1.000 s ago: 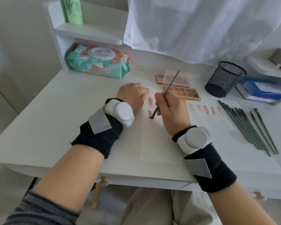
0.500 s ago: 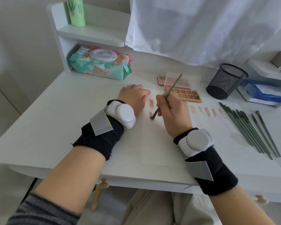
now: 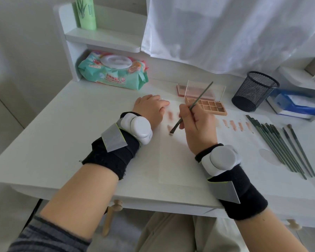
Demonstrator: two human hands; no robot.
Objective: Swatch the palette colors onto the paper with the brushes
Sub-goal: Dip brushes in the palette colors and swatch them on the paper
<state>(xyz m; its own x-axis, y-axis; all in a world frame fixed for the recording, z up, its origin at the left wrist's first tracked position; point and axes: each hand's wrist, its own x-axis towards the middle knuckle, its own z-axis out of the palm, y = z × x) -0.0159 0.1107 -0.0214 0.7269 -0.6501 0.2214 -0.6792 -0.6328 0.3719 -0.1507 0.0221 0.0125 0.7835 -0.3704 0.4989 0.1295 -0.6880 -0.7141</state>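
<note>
- The right hand (image 3: 198, 128) pinches a brush (image 3: 191, 108), tip touching the paper (image 3: 178, 160)
- The left hand (image 3: 150, 109) lies flat on the paper's far left edge
- The palette (image 3: 210, 106) sits just beyond the right hand

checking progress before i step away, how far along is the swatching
Done: a row of swatches on the right of the paper, two more by the left hand. In hand: right hand drags a brush there. Left: spare brushes wait.
</note>
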